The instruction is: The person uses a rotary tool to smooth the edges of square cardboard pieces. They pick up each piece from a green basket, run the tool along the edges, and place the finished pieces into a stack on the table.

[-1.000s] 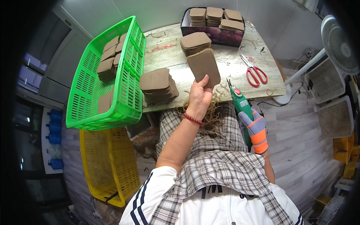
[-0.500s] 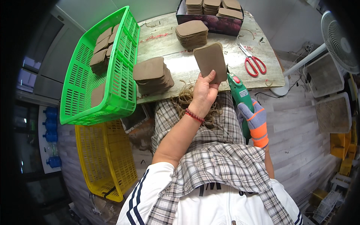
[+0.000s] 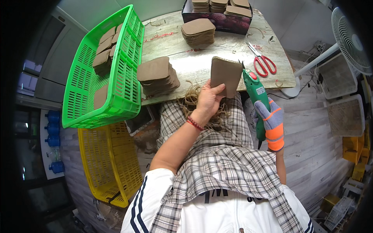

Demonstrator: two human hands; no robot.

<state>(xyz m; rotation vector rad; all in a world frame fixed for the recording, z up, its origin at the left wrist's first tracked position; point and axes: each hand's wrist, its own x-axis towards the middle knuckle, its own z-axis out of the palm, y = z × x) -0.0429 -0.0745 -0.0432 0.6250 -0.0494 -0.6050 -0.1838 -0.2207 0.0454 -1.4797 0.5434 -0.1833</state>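
My bare left hand (image 3: 211, 99) pinches a flat brown pad (image 3: 225, 75) with rounded corners, thumb on its face, held above my lap. In my right hand (image 3: 270, 120), gloved in grey and orange, are green electric scissors (image 3: 254, 87) with a red button. Their thin dark pointed tip stands close beside the pad's right upper edge; whether it touches, I cannot tell. A stack of brown pads (image 3: 157, 73) is on the table left of my left hand, and another pad stack (image 3: 198, 31) lies farther back. Tan trimmings (image 3: 192, 97) lie heaped on my plaid apron.
Red-handled scissors (image 3: 264, 64) lie on the table (image 3: 163, 39) at the right. A dark box (image 3: 217, 21) of pad stacks is at the back. The green crate (image 3: 128, 77) at left holds more pads; a yellow crate (image 3: 116, 167) stands below. A white fan (image 3: 345, 42) stands right.
The pad in my left hand has moved right and nearer me, and turned. My right hand has brought the electric scissors slightly up and right, their tip now beside the pad's upper edge.
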